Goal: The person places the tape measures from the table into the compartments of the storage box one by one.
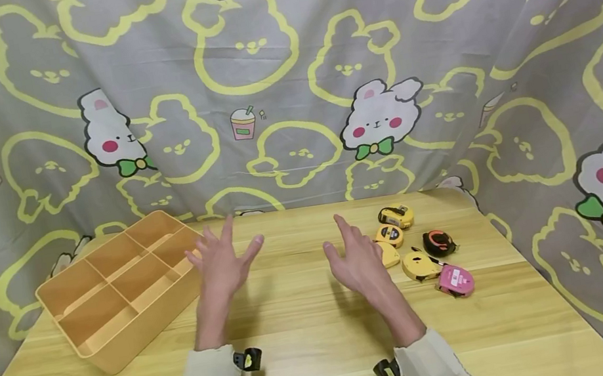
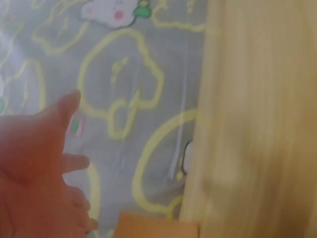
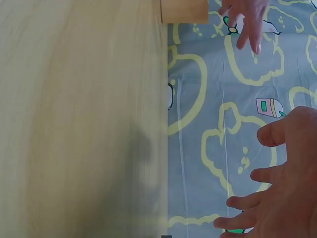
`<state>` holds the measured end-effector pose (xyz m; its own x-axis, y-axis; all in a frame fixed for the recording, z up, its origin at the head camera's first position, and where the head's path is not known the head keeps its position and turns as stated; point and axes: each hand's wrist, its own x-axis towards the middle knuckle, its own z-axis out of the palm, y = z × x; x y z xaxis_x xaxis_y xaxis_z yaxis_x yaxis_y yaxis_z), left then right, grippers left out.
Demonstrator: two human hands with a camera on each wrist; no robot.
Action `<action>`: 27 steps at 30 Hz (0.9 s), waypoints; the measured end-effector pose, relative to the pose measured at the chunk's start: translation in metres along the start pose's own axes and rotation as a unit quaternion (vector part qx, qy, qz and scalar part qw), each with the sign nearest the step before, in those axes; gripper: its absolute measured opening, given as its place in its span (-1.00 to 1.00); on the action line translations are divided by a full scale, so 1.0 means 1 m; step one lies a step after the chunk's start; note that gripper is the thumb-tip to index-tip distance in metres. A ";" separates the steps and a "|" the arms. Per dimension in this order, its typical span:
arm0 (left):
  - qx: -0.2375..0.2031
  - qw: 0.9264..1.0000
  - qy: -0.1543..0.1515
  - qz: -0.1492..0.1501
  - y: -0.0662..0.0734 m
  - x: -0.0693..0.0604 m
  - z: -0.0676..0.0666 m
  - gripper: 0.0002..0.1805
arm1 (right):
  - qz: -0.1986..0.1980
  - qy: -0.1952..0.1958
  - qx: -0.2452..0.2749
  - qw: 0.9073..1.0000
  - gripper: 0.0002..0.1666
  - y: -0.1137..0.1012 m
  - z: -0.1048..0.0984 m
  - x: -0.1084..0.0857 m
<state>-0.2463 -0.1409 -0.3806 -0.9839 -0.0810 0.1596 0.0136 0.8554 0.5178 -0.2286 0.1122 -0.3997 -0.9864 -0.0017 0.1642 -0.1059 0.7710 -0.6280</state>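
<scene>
My left hand hovers over the table with its fingers spread, beside the right end of an orange divided box; it holds nothing. To its right, my right hand is also raised, fingers extended and nothing in its grasp. Close by on its right lie several tape measures: a yellow one at the back, another yellow one, a partly hidden yellow one, a yellow one with black parts, a black and red one and a pink one.
The wooden table meets a grey patterned cloth at its back edge, and the cloth also hangs along both sides. Upright dividers split the box into several compartments. A small black camera sits at the left wrist, another black camera at the right.
</scene>
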 end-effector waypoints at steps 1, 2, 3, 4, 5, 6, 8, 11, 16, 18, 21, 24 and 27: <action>-0.004 1.000 0.004 -0.003 -0.003 0.000 -0.004 -0.02 | -0.002 0.003 0.004 1.000 -0.23 0.000 0.000 0.000; -0.007 1.000 0.008 -0.007 -0.006 0.000 -0.008 -0.02 | -0.003 0.004 0.010 1.000 -0.24 0.000 0.000 0.000; -0.010 1.000 0.012 -0.010 -0.008 -0.001 -0.012 -0.02 | -0.001 0.004 0.017 1.000 -0.25 -0.001 -0.001 0.000; -0.014 1.000 0.015 -0.015 -0.011 -0.001 -0.016 -0.01 | 0.000 0.004 0.026 1.000 -0.27 -0.001 -0.001 0.000; -0.020 0.999 0.017 -0.020 -0.014 -0.001 -0.020 -0.01 | 0.001 0.004 0.031 0.999 -0.28 -0.002 -0.001 -0.001; -0.023 0.999 0.019 -0.025 -0.017 -0.001 -0.023 0.01 | 0.001 0.003 0.035 0.999 -0.29 -0.002 -0.002 -0.001; -0.028 0.999 0.021 -0.032 -0.023 -0.002 -0.028 0.03 | 0.004 0.002 0.039 0.999 -0.32 -0.003 -0.002 -0.002; -0.036 0.998 0.024 -0.042 -0.033 -0.003 -0.036 0.05 | 0.003 0.001 0.039 0.999 -0.35 -0.004 -0.003 -0.003; -0.045 0.996 0.036 -0.067 -0.054 -0.006 -0.050 0.07 | -0.002 0.003 0.046 0.999 -0.39 -0.005 -0.002 -0.003; -0.046 0.995 0.038 -0.081 -0.062 -0.007 -0.056 0.08 | -0.004 0.005 0.047 0.999 -0.41 -0.004 -0.001 -0.003; -0.042 0.994 0.037 -0.097 -0.072 -0.008 -0.062 0.08 | -0.011 0.005 0.046 0.999 -0.45 -0.004 0.000 -0.003; -0.031 0.992 0.034 -0.114 -0.080 -0.009 -0.066 0.09 | -0.014 0.005 0.044 0.999 -0.47 -0.003 0.001 -0.002; -0.024 0.991 0.024 -0.128 -0.088 -0.011 -0.069 0.10 | -0.011 0.003 0.043 0.999 -0.49 -0.003 0.002 -0.002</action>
<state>-0.2245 -0.2508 -0.3696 -0.9467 -0.3172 0.0563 -0.2261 0.7788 0.5851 -0.2261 0.1092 -0.3998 -0.9831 -0.0133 0.1825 -0.1372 0.7136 -0.6870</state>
